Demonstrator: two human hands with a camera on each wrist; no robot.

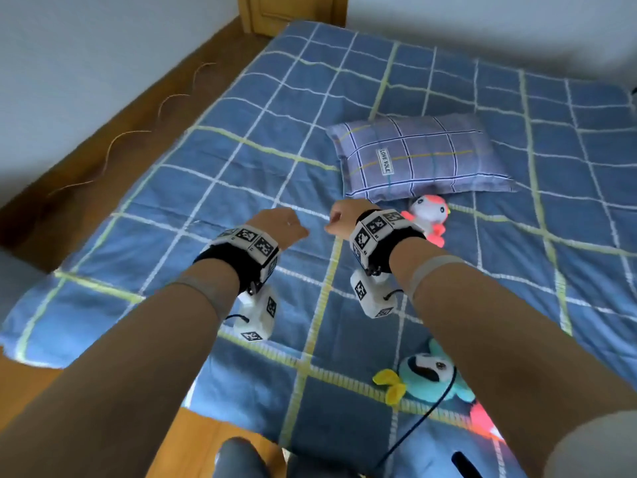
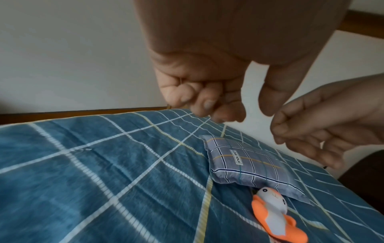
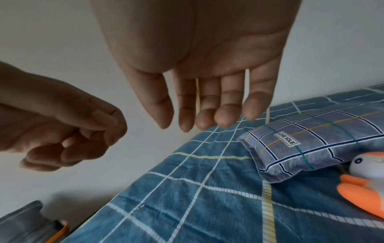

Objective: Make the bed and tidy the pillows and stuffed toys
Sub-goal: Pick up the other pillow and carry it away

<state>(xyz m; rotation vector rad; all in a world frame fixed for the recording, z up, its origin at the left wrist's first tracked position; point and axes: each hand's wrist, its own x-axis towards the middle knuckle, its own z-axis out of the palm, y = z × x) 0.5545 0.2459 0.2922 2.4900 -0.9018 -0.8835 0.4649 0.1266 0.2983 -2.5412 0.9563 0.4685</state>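
A blue checked quilt [image 1: 241,188] lies spread flat over the bed. On it rests a small grey-lilac checked pillow [image 1: 420,157] [image 2: 249,164] [image 3: 311,141]. An orange-and-white plush toy [image 1: 427,215] [image 2: 274,213] [image 3: 365,177] lies against the pillow's near edge. A teal plush toy [image 1: 431,370] lies nearer me on the right. Both hands hover above the quilt, side by side and a little apart, left of the orange toy. My left hand [image 1: 281,227] [image 2: 245,113] [image 3: 79,136] has its fingers curled in and holds nothing. My right hand [image 1: 339,219] [image 3: 191,121] [image 2: 322,128] hangs with relaxed, nearly straight fingers, empty.
A strip of wooden floor [image 1: 103,108] with a thin wavy wire [image 1: 131,132] runs along the bed's left side below a white wall. A wooden door frame [image 1: 293,8] stands at the far end. A black cable [image 1: 424,415] crosses the teal toy.
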